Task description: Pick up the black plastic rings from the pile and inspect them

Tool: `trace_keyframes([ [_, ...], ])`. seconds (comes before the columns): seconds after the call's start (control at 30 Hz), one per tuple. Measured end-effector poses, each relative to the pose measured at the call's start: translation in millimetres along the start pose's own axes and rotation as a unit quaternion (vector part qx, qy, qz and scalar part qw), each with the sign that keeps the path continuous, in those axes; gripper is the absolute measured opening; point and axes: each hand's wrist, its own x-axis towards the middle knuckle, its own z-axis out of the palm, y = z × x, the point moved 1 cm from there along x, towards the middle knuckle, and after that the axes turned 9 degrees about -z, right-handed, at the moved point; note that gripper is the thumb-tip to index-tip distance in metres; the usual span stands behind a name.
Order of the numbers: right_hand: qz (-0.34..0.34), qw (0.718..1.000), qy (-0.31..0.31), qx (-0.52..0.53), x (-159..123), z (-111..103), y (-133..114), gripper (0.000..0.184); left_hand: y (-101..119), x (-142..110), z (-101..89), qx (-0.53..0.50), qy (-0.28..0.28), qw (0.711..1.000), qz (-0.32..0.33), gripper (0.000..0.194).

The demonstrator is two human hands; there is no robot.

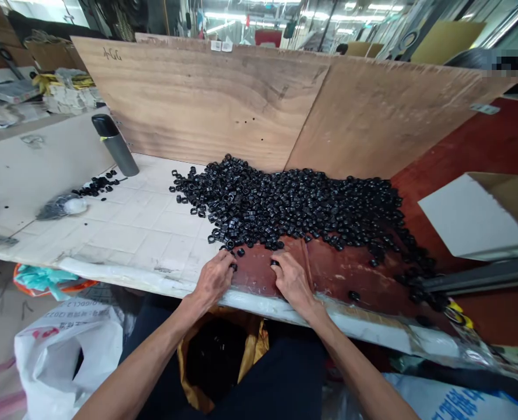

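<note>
A large heap of small black rings (285,207), perhaps plastic or rubber, spreads across the work surface against a plywood board (198,99). My left hand (214,279) rests at the heap's near edge, its fingertips at a loose black ring (233,267). My right hand (293,281) lies on the red-brown board (350,271), curled over another black ring (275,263). Neither grip is clear from this view. Below the table edge, a yellow-lined bag (215,364) sits in front of my lap, with a dark inside.
A grey flask with a black lid (115,146) stands at the left, near a smaller patch of black rings (97,185). A white sack (66,356) lies on the floor at the lower left. A metal rail (482,277) crosses the right side.
</note>
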Motion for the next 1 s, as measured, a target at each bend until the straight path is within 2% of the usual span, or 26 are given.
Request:
trace_keyframes([
  [0.07, 0.018, 0.998, -0.012, 0.061, 3, 8, -12, 0.022, -7, 0, 4.3, -0.032, 0.017, 0.999, -0.026, 0.027],
  [0.13, 0.062, 0.985, -0.043, 0.153, 9, 15, -27, 0.02, -11, -1, 3.6, -0.102, 0.037, 0.991, -0.083, 0.021],
  [0.23, 0.135, 0.935, -0.1, 0.313, 19, 27, -45, 0.018, -13, 0, 0.7, -0.241, 0.028, 0.953, -0.184, 0.01],
  [0.3, 0.156, 0.909, -0.108, 0.37, 25, 35, -53, 0.023, -12, 2, -0.3, -0.306, 0.013, 0.924, -0.227, 0.009],
  [0.37, 0.156, 0.906, -0.094, 0.382, 30, 44, -57, 0.024, -9, 4, -1.3, -0.328, 0.014, 0.917, -0.227, 0.009],
  [0.5, 0.153, 0.894, -0.067, 0.416, 35, 57, -60, 0.019, -6, 4, -4.1, -0.333, 0.009, 0.924, -0.186, 0.016],
  [0.67, 0.154, 0.871, -0.047, 0.465, 36, 56, -60, 0.022, -7, 2, -8.3, -0.42, -0.027, 0.888, -0.183, 0.026],
  [0.77, 0.163, 0.861, -0.025, 0.482, 36, 54, -60, 0.024, -9, 1, -9.3, -0.472, -0.067, 0.857, -0.196, 0.031],
  [0.83, 0.177, 0.865, -0.01, 0.469, 36, 55, -58, 0.027, -11, 1, -9.4, -0.49, -0.079, 0.844, -0.204, 0.035],
  [0.93, 0.177, 0.891, 0.0, 0.419, 36, 57, -55, 0.026, -12, 1, -9.8, -0.478, -0.05, 0.854, -0.198, 0.039],
  [1.0, 0.15, 0.908, 0.014, 0.391, 37, 58, -54, 0.021, -11, 1, -9.9, -0.464, -0.044, 0.863, -0.193, 0.037],
])
